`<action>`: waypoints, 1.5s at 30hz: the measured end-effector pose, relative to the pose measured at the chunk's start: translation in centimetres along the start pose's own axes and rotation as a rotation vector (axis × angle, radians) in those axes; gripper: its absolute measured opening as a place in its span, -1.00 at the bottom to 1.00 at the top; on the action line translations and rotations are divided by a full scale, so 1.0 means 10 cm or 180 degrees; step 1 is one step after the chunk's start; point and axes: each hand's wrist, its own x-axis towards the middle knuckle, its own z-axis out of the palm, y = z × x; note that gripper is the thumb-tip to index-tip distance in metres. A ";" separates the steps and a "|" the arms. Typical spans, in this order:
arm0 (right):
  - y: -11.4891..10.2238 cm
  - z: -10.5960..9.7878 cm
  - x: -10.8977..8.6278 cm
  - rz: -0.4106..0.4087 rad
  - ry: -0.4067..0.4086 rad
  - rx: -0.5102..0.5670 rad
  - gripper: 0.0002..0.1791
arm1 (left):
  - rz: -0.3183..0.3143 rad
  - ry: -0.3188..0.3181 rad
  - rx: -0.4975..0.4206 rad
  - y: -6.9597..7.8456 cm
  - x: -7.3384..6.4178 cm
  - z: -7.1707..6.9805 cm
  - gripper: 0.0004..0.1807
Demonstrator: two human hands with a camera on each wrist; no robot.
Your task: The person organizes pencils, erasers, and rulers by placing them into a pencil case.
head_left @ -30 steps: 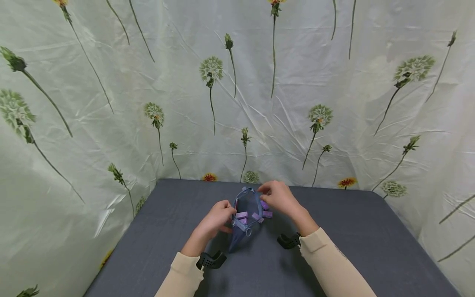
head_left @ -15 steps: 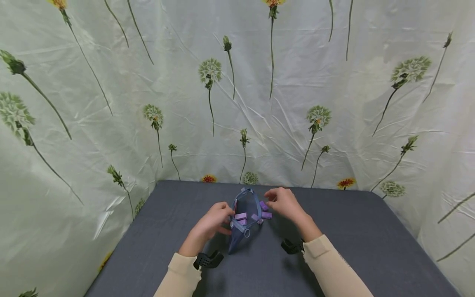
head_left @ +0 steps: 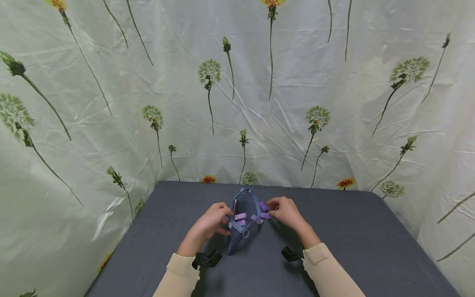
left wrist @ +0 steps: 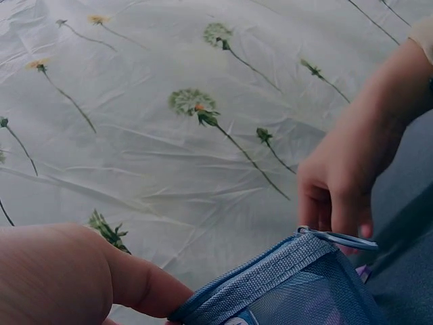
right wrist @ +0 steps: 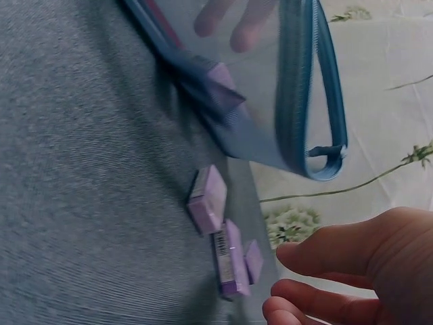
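**Right hand reaches beside the pouch**

At the lower centre of the head view, the pouch stands open-mouthed on the desk; the left hand's grip pinches its rim. Just beyond its right side lie loose boxes. The right hand's grip is empty, fingers loosely bent, the gap narrow.

I'd judge this as gathering boxes into the pouch; the next move calls for pinching one while the rim stays steady.

Against half a second ago, the right hand sits lower, nearer the boxes; the pouch has barely shifted.
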 end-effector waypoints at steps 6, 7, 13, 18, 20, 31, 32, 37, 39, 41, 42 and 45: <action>0.11 0.11 -0.01 0.0006 0.0070 0.0001 -0.72 | -0.0007 0.0018 -0.0030 0.01 0.00 0.00 -0.89; 0.12 0.13 -0.01 0.0011 0.0078 0.0005 -0.72 | -0.0017 0.0021 -0.0047 0.00 0.00 0.00 -0.90; 0.16 0.19 -0.03 0.0043 0.0109 0.0024 -0.67 | 0.0008 0.0008 -0.0051 0.01 0.00 -0.01 -0.89; 0.16 0.21 -0.02 0.0092 0.0130 -0.0048 -0.63 | 0.0027 0.0002 -0.0047 0.01 0.00 -0.01 -0.88; 0.15 0.21 -0.02 0.0127 0.0143 -0.0072 -0.61 | 0.0036 -0.0004 -0.0049 0.02 0.01 -0.01 -0.88; 0.15 0.26 -0.05 0.0228 0.0232 -0.0069 -0.68 | 0.0025 0.0015 -0.0054 0.01 0.01 -0.01 -0.88; 0.15 0.27 -0.05 0.0225 0.0237 -0.0088 -0.70 | 0.0038 0.0013 -0.0049 0.01 0.00 -0.01 -0.88; 0.16 0.30 -0.06 0.0201 0.0268 -0.0143 -0.74 | 0.0053 0.0022 -0.0055 0.00 0.00 0.00 -0.88; 0.16 0.31 -0.06 0.0192 0.0279 -0.0152 -0.75 | 0.0046 0.0026 -0.0050 0.00 0.00 0.00 -0.88; 0.17 0.32 -0.06 0.0190 0.0282 -0.0157 -0.76 | 0.0026 0.0027 -0.0052 0.00 0.00 0.00 -0.88; 0.17 0.32 -0.07 0.0187 0.0283 -0.0164 -0.76 | 0.0029 0.0022 -0.0048 0.00 0.00 0.00 -0.88; 0.17 0.32 -0.07 0.0181 0.0282 -0.0161 -0.76 | 0.0019 0.0030 -0.0046 0.00 0.00 0.00 -0.88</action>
